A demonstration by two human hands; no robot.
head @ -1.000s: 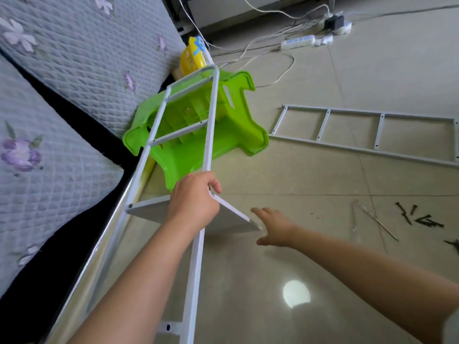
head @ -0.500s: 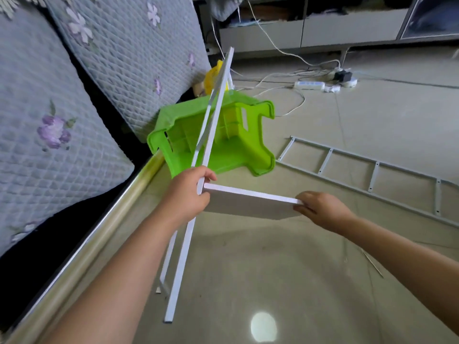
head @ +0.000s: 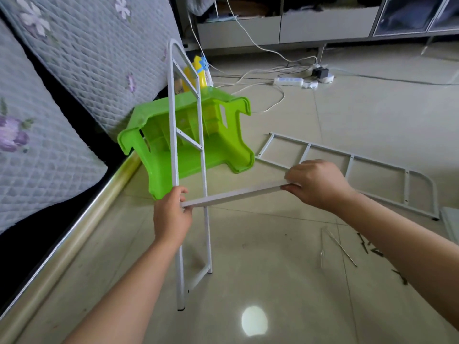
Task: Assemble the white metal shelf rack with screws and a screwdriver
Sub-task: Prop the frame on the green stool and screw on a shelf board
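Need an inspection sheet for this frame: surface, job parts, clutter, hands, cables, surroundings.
Surface: tiled floor, with a bright light reflection.
Job's things: upright side frame standing on the floor; shelf panel held level against it; second side frame lying flat; screws and a thin rod loose on the floor.
Clutter: green stool tipped over; yellow toy behind it.
Hands: left hand grips frame and panel end; right hand grips the other end.
Cables: power strip with white cords.
Surroundings: quilted mattress; low cabinet.
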